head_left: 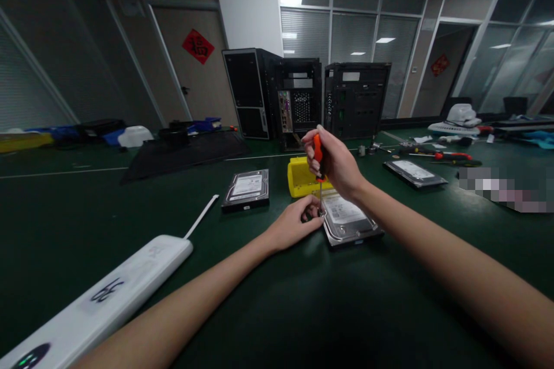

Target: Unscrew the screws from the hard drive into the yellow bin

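Note:
My right hand is wrapped round the orange handle of a screwdriver, which stands nearly upright. Its shaft points down at the left edge of a hard drive lying flat, label side up. At that same edge, my left hand has its thumb and curled fingers closed on the drive, beside the screwdriver's tip. The tip itself and any screw under it are too small to make out. Just behind the drive is a yellow open box, partly hidden by my right hand.
A second hard drive lies left of the box, a third drive to the right. Black computer cases stand at the back. A white power strip fills the near left. Tools, including red-handled pliers, lie at the right.

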`<control>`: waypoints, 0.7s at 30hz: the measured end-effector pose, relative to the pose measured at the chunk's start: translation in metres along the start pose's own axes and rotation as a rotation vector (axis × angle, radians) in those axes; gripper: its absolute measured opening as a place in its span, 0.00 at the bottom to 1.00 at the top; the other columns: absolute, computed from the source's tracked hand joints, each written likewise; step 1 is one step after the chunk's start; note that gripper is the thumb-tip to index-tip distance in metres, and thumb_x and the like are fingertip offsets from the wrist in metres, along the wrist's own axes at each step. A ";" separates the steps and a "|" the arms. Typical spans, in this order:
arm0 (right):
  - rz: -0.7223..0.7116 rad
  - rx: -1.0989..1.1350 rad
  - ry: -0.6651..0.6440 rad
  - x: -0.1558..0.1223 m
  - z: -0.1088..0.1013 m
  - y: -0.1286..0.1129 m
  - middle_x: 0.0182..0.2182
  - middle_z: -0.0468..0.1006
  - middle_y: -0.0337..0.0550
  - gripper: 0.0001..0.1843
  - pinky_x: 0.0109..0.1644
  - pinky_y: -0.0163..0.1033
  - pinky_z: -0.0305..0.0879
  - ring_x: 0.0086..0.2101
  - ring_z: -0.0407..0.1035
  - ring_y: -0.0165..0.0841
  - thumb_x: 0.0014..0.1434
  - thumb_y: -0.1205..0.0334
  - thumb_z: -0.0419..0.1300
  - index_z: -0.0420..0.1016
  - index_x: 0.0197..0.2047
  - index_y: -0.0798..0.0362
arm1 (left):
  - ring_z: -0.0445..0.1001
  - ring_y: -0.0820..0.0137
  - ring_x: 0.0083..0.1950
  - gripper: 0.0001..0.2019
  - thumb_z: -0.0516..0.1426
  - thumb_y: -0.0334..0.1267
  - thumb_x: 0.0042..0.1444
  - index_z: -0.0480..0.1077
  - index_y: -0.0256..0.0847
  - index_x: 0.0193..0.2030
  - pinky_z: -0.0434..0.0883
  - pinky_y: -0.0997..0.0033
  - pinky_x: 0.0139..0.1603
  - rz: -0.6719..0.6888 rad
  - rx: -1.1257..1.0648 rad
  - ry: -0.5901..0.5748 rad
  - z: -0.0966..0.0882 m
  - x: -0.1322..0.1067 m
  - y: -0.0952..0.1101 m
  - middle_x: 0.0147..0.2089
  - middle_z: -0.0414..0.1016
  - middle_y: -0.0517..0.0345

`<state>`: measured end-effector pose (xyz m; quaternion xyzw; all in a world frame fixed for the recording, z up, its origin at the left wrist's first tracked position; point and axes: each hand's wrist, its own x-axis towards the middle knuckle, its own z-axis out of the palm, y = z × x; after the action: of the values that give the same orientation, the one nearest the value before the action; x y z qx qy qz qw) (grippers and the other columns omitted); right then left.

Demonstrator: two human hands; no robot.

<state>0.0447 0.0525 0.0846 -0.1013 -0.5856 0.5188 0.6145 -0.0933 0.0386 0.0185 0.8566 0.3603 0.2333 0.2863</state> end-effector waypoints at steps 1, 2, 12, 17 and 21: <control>0.001 -0.003 0.000 0.000 0.000 0.000 0.23 0.62 0.33 0.15 0.19 0.27 0.53 0.18 0.55 0.20 0.58 0.49 0.51 0.67 0.33 0.53 | 0.65 0.69 0.35 0.10 0.53 0.39 0.54 0.65 0.37 0.41 0.63 0.72 0.35 0.000 0.000 0.003 0.000 0.000 0.000 0.35 0.67 0.57; 0.005 -0.010 0.005 0.000 0.000 0.000 0.23 0.63 0.33 0.15 0.21 0.27 0.56 0.19 0.56 0.20 0.58 0.49 0.52 0.67 0.33 0.53 | 0.65 0.69 0.35 0.10 0.53 0.39 0.54 0.65 0.37 0.41 0.63 0.72 0.35 -0.001 0.001 0.006 0.000 0.000 0.001 0.35 0.67 0.57; 0.020 -0.036 0.012 -0.002 0.004 -0.003 0.25 0.69 0.34 0.12 0.26 0.29 0.62 0.22 0.63 0.21 0.55 0.52 0.57 0.63 0.32 0.53 | 0.65 0.70 0.35 0.10 0.53 0.39 0.54 0.65 0.37 0.40 0.63 0.72 0.35 0.013 0.000 0.010 0.001 0.000 -0.001 0.35 0.67 0.58; 0.028 -0.038 0.031 -0.002 0.004 -0.002 0.19 0.60 0.28 0.12 0.16 0.25 0.45 0.15 0.51 0.19 0.54 0.53 0.59 0.61 0.35 0.50 | 0.65 0.70 0.35 0.10 0.53 0.39 0.54 0.65 0.37 0.41 0.63 0.72 0.35 0.014 -0.001 0.022 0.002 0.000 -0.003 0.35 0.67 0.58; 0.054 -0.025 0.013 -0.001 0.003 -0.004 0.20 0.59 0.30 0.17 0.16 0.27 0.45 0.15 0.49 0.19 0.57 0.46 0.51 0.66 0.38 0.51 | 0.65 0.70 0.35 0.10 0.53 0.39 0.54 0.65 0.37 0.41 0.63 0.72 0.35 0.005 -0.007 0.014 0.002 0.000 -0.002 0.34 0.67 0.58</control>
<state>0.0447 0.0485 0.0873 -0.1283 -0.5851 0.5273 0.6027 -0.0932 0.0393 0.0161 0.8549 0.3591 0.2413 0.2863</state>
